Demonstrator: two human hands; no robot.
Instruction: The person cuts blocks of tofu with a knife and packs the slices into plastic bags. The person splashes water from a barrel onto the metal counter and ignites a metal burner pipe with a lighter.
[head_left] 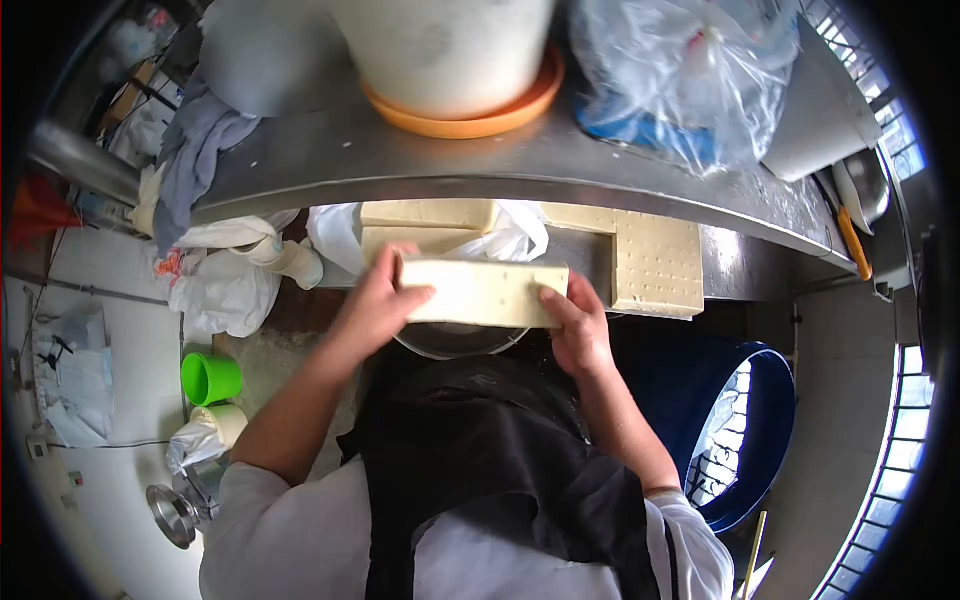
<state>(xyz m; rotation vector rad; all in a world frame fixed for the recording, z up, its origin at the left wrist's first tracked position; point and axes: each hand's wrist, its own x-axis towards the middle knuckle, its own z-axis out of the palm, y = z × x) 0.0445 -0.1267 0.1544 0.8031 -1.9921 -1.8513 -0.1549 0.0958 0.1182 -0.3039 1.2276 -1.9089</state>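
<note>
A pale cream, cheese-like block [485, 293] with a few small holes is held level in front of my apron. My left hand [384, 297] grips its left end, thumb on the near face. At the opposite end, my right hand [580, 318] clasps it with the thumb on the face and fingers behind. Under it, the rim of a round bowl [460, 350] shows in part. Beyond lie more such blocks, stacked ones [425, 214] at the left beside a white plastic bag [515, 228], and a dimpled block [657, 262] at the right.
A steel shelf [400, 172] crosses above, bearing a white bucket [440, 50] on an orange lid and a clear plastic bag [690, 80]. An orange-handled tool [853, 243] hangs over its right edge. A blue barrel [775, 420] stands right, a green cup [212, 379] left.
</note>
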